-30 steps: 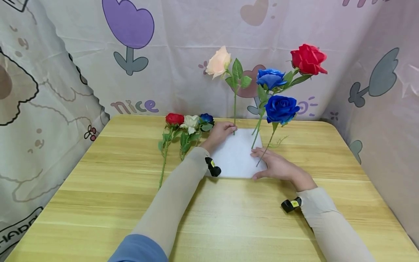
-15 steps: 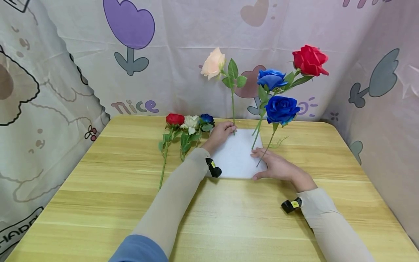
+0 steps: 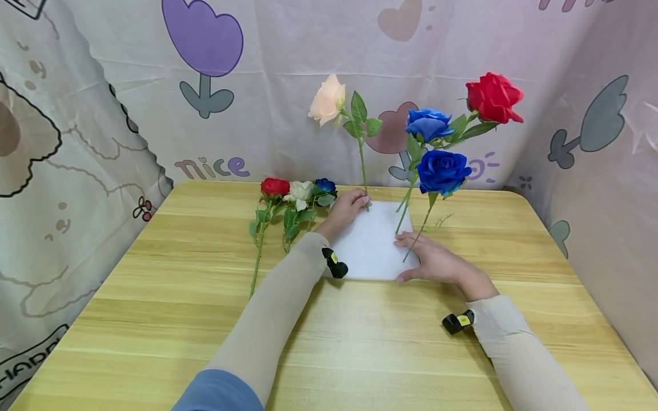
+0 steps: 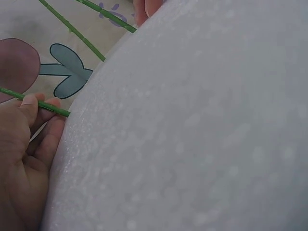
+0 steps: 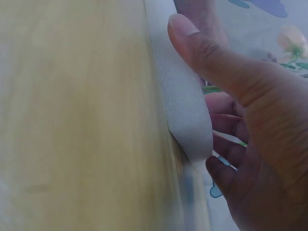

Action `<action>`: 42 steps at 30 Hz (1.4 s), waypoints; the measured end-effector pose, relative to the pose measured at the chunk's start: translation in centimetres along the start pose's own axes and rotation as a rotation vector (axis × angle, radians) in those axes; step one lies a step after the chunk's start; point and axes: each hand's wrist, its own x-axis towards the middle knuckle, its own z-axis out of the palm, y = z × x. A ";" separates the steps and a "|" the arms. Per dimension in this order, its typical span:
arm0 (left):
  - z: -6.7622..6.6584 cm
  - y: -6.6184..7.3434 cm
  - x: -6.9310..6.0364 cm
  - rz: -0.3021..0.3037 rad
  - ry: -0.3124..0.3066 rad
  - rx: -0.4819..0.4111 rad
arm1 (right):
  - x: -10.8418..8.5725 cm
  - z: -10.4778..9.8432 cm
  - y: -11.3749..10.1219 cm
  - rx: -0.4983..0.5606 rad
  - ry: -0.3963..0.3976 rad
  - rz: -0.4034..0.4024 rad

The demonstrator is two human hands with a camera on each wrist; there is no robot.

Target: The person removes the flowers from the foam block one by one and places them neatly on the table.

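Note:
My left hand (image 3: 345, 212) pinches the green stem of a peach artificial rose (image 3: 328, 100) low down, at the far left part of a white foam board (image 3: 360, 251). In the left wrist view that stem (image 4: 54, 108) meets the foam between thumb and fingers. My right hand (image 3: 434, 260) rests on the board's right near corner, fingers spread over the foam and thumb by the front edge (image 5: 185, 96). Beside it stand two blue roses (image 3: 443, 172) and a red rose (image 3: 494, 98), their stems meeting the board and leaning right.
Left of the board, a red rose (image 3: 275, 186), a white rose (image 3: 299, 194) and a small blue rose (image 3: 325, 185) lie on the wooden table (image 3: 169, 274). A printed cloth (image 3: 288, 51) hangs behind the table.
The peach rose's head has tilted to the left while my left hand stays around its stem. The standing red rose has shifted slightly right. My right hand has stayed in place.

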 end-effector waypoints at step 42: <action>-0.5 0.6 -0.7 0.045 0.016 -0.296 | 0.0 -0.1 -0.1 0.003 0.013 -0.011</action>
